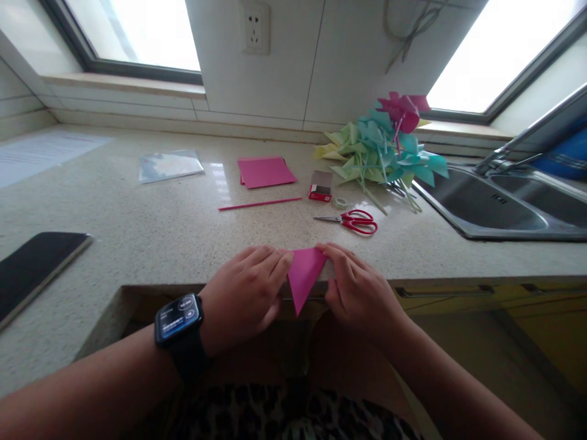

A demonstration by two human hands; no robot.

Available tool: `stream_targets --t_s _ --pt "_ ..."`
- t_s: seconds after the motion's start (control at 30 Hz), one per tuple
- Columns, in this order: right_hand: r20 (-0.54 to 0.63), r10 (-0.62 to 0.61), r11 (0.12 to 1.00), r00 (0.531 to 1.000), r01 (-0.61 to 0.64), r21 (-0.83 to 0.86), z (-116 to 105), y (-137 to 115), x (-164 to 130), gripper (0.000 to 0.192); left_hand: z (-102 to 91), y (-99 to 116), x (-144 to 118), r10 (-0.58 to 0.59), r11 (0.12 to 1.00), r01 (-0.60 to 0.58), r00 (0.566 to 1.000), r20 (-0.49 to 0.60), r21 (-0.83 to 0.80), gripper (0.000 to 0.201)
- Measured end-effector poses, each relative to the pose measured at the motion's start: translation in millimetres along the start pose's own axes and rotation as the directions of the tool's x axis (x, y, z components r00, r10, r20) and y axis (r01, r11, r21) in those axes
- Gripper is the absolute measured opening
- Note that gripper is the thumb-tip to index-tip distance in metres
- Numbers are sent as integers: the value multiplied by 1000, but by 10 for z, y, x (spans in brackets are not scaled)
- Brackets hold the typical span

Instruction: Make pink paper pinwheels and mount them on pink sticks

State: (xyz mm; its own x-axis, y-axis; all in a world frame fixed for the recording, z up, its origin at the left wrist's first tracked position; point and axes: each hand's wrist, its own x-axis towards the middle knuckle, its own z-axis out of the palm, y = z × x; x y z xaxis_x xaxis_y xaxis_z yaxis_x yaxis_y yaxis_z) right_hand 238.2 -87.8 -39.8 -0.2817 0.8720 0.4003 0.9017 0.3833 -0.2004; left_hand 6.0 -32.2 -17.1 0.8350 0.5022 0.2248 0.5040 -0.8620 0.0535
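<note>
A sheet of pink paper folded into a triangle (304, 274) hangs at the counter's front edge, its point towards me. My left hand (247, 287) pinches its left corner, and a dark smartwatch (180, 318) sits on that wrist. At the upper right corner my right hand (358, 287) grips the paper between thumb and fingers. Beyond the hands lie red-handled scissors (355, 221), blades pointing left. A thin pink paper stick (259, 203) rests further left. Behind it are pink paper sheets (267, 172), stacked slightly askew.
A small red box (320, 186) and a tape roll (340, 201) lie near the scissors. Paper pinwheels (380, 150) are heaped by the sink (486, 208). Left are a clear packet (170, 165), printed sheets (46, 153) and a black flat object (39, 269).
</note>
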Motion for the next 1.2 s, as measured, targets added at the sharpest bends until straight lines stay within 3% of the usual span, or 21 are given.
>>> stream_targets --t_s 0.13,0.33,0.5,0.67,0.77,0.97,1.1,1.2 --pt "-19 71 995 997 -72 -66 -37 83 -62 50 7 -8 -12 4 1000 -4 1000 -11 6 58" --pt "-18 119 989 993 -120 -82 -39 -16 -59 48 72 -73 -31 34 999 -34 998 -50 -5 51" --pt "-62 -11 997 998 6 -76 -24 -103 -130 56 130 -162 -36 79 995 -86 989 -123 -50 32" --pt "-153 -101 995 983 96 -36 24 -143 -159 28 134 -199 -61 109 983 -136 973 -203 -122 22" --pt "-219 -104 992 970 118 51 -18 -162 -140 21 83 -186 -77 70 962 -131 967 -245 -239 19" --pt "-250 154 948 956 -71 310 -144 -242 -103 13 -21 -131 -120 -197 816 43 958 -208 -576 17" --pt "-108 352 806 930 -242 541 -95 -360 -114 12 9 -140 -140 -331 683 175 940 -86 -709 22" --pt "-10 425 697 905 -320 641 -35 -451 -116 11 28 -147 -147 -330 611 169 942 -55 -773 20"
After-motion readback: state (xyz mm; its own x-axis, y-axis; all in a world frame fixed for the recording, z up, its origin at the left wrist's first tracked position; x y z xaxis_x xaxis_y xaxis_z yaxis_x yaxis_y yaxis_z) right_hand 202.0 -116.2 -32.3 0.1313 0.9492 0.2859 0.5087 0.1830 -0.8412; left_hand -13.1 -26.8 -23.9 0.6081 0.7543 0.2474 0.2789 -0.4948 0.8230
